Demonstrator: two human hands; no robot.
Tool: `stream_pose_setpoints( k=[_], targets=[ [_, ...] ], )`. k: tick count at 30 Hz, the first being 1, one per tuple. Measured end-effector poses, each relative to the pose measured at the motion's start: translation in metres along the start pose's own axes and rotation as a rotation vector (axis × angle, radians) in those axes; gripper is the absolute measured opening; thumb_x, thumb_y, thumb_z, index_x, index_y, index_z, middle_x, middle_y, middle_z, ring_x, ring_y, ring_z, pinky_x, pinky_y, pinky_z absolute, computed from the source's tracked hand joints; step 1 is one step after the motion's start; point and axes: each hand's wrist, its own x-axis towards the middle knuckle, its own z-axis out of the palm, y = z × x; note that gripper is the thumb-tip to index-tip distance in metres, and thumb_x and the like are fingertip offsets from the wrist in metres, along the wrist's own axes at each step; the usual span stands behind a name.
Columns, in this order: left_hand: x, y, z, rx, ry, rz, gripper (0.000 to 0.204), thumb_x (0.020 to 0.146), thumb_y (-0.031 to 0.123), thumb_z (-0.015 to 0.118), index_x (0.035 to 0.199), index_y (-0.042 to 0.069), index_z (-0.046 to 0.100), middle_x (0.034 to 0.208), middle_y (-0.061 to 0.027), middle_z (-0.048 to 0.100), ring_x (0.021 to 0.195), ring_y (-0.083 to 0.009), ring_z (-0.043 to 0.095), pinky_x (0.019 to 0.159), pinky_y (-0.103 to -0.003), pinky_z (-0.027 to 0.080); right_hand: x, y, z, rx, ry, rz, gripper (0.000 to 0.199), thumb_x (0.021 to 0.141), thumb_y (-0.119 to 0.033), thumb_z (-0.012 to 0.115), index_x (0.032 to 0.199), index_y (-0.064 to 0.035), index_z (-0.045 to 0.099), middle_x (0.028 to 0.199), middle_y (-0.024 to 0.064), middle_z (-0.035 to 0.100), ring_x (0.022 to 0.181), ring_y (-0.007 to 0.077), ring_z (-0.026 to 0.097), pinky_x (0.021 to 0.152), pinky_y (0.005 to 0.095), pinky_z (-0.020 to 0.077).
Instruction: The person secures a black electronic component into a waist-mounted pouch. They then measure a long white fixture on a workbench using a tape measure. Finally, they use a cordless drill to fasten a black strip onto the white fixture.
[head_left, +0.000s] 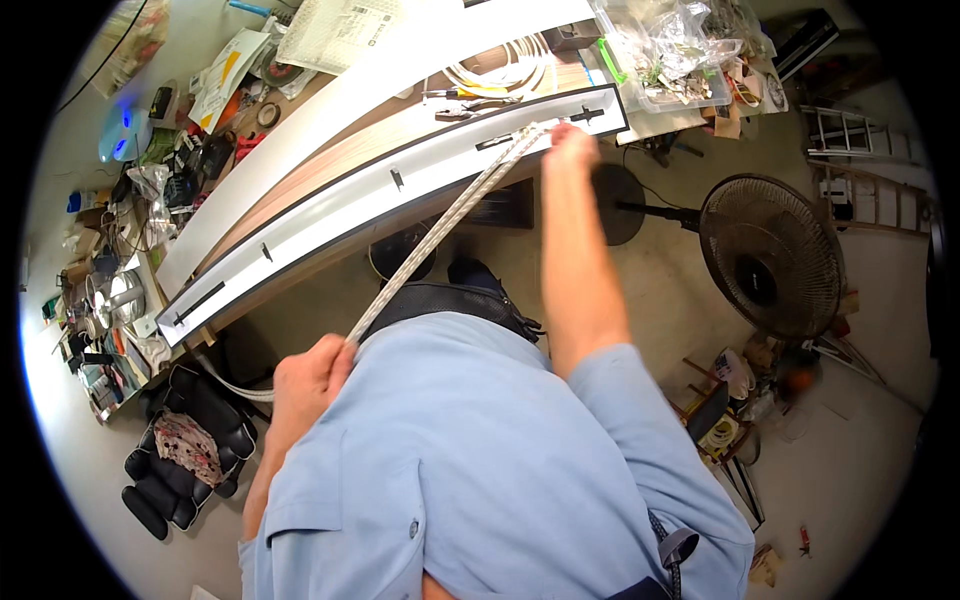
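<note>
A long flat light-coloured strip (pixel 440 225) stretches taut from near my waist up to the workbench. My left hand (pixel 308 375) grips its lower end close to my light blue shirt. My right hand (pixel 572 142), arm stretched out, pinches the strip's far end and presses it onto a long white panel with a black edge (pixel 330 200) that lies along the bench. The panel has small dark slots and a cross-shaped cutout (pixel 587 114) beside my right hand. The strip's tail loops down below my left hand.
A second white panel and a wooden board lie behind the first. Pliers (pixel 478 104), a cable coil and a clear bag of parts (pixel 668 50) sit at the far end. A standing fan (pixel 770 255) is on the right, black chair (pixel 190 440) lower left, cluttered shelf left.
</note>
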Motion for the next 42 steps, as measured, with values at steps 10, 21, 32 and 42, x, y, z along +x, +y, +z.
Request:
stream_pose_setpoints(
  k=[10, 21, 32, 42],
  targets=[
    [-0.009, -0.039, -0.015, -0.145, 0.084, -0.065, 0.023, 0.102, 0.025, 0.061, 0.093, 0.004, 0.065, 0.067, -0.0171, 0.057, 0.059, -0.0332, 0.054, 0.058, -0.039, 0.045, -0.035, -0.029, -0.025, -0.007, -0.322, 0.245, 0.069, 0.107, -0.047, 0.046, 0.145, 0.0112, 0.037, 0.129, 0.0269, 0.060, 0.104, 0.0330, 0.067, 0.095, 0.0448, 0.0565],
    [-0.062, -0.127, -0.013, -0.281, 0.114, -0.035, 0.022, 0.101, 0.027, 0.056, 0.103, 0.007, 0.068, 0.089, -0.0150, 0.068, 0.084, -0.0377, 0.065, 0.073, -0.046, 0.051, -0.364, 0.016, -0.042, -0.864, -1.610, -1.193, 0.032, 0.084, -0.016, 0.080, 0.108, 0.0005, 0.067, 0.104, 0.0150, 0.068, 0.092, 0.0314, 0.065, 0.087, 0.0384, 0.0534],
    [-0.244, -0.105, 0.109, -0.387, 0.548, -0.406, 0.036, 0.096, 0.042, 0.062, 0.100, 0.007, 0.067, 0.092, -0.0138, 0.067, 0.092, -0.0358, 0.065, 0.078, -0.046, 0.052, -0.468, 0.097, -0.119, -1.084, -3.045, -0.928, 0.016, 0.089, -0.025, 0.076, 0.091, -0.0090, 0.074, 0.068, 0.0071, 0.062, 0.062, 0.0269, 0.064, 0.055, 0.0395, 0.0500],
    [-0.426, -0.142, 0.318, -0.352, 1.110, -1.035, 0.018, 0.080, 0.018, 0.070, 0.091, 0.007, 0.062, 0.078, -0.0143, 0.066, 0.077, -0.0400, 0.065, 0.069, -0.050, 0.051, -0.582, 0.125, -0.238, -1.439, -3.423, -0.552, 0.018, 0.090, -0.020, 0.075, 0.092, -0.0020, 0.074, 0.072, 0.0108, 0.065, 0.065, 0.0264, 0.063, 0.061, 0.0376, 0.0494]
  ],
)
